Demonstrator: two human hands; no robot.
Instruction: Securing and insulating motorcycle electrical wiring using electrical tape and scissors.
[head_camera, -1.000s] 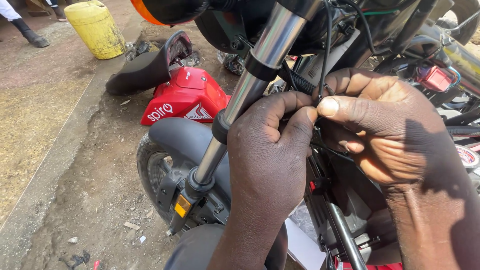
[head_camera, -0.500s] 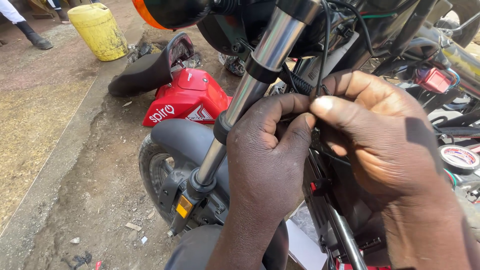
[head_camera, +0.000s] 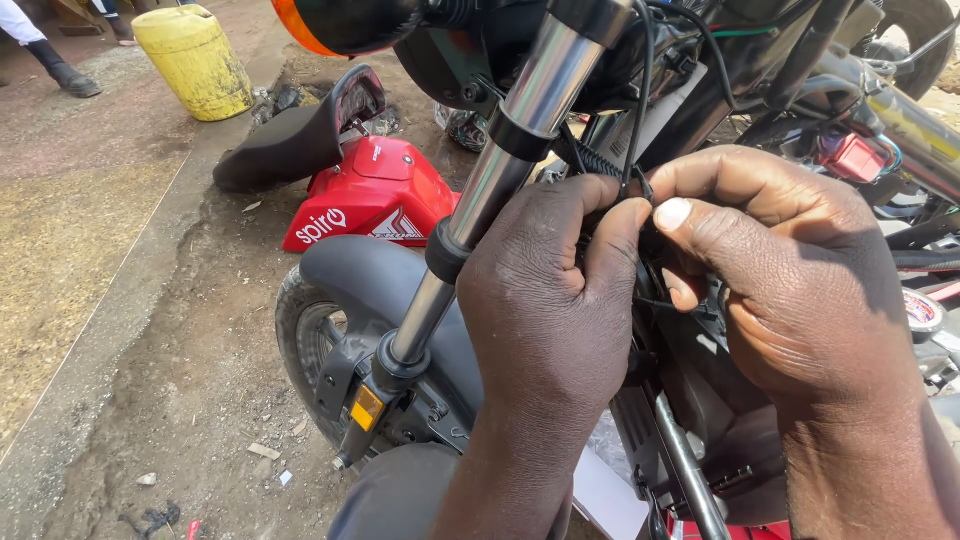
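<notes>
Head view: both hands work just right of the chrome fork tube (head_camera: 520, 130). The left hand (head_camera: 555, 320) and right hand (head_camera: 790, 290) close fingertips on a thin black cable (head_camera: 640, 90). Pulled hard, the cable could slip or chafe against the fork tube.

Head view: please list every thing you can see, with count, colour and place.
fork tube: one, chrome, slanting down the centre
front wheel: one, black, under a dark mudguard
reflector: one, amber, at fork bottom
cable: one, thin, black, pinched by both hands
red body panel: one, lying on the dirt
seat: one, black, beside the panel
jerrycan: one, yellow, upper left
left hand: fingertips closed on the cable
right hand: thumb and finger on the cable
</notes>
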